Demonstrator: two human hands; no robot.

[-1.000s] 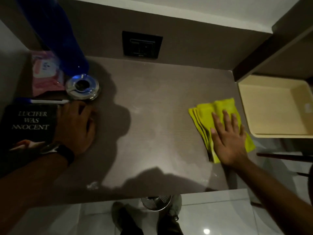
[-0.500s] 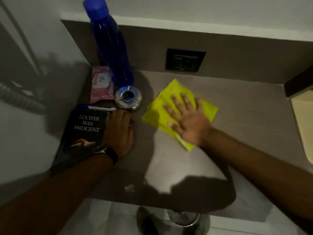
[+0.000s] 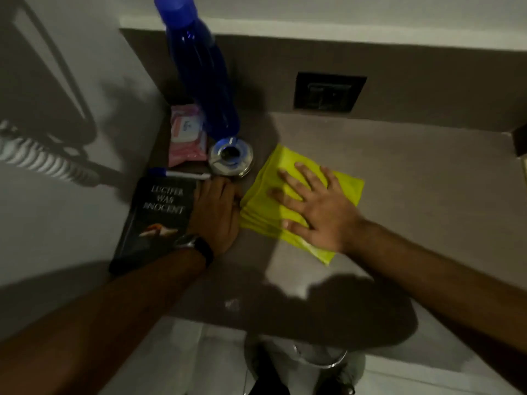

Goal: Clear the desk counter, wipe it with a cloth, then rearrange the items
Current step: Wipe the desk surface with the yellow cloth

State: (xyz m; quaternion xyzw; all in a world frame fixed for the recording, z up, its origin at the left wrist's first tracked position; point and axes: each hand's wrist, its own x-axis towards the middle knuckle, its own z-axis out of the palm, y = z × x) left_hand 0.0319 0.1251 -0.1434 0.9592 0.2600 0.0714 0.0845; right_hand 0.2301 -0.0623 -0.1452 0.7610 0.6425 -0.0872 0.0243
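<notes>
A folded yellow cloth (image 3: pixel 262 206) lies on the brown desk counter (image 3: pixel 413 195). My right hand (image 3: pixel 316 208) presses flat on it, fingers spread. My left hand (image 3: pixel 216 212) rests palm down on the counter beside a black book (image 3: pixel 154 220), its fingers touching the cloth's left edge. Crowded into the back left corner are a tall blue bottle (image 3: pixel 205 78), a pink wipes packet (image 3: pixel 186 135), a round metal ashtray (image 3: pixel 231 161) and a pen (image 3: pixel 182 174).
A white wall (image 3: pixel 62 195) bounds the counter on the left. A dark wall socket (image 3: pixel 329 92) sits in the back panel. Below the front edge stand a metal bin (image 3: pixel 322 363) and my shoes on a pale tiled floor.
My right hand has slid the yellow cloth leftward across the counter from its right edge until it meets my left hand. The left hand stayed by the book. The view swung left.
</notes>
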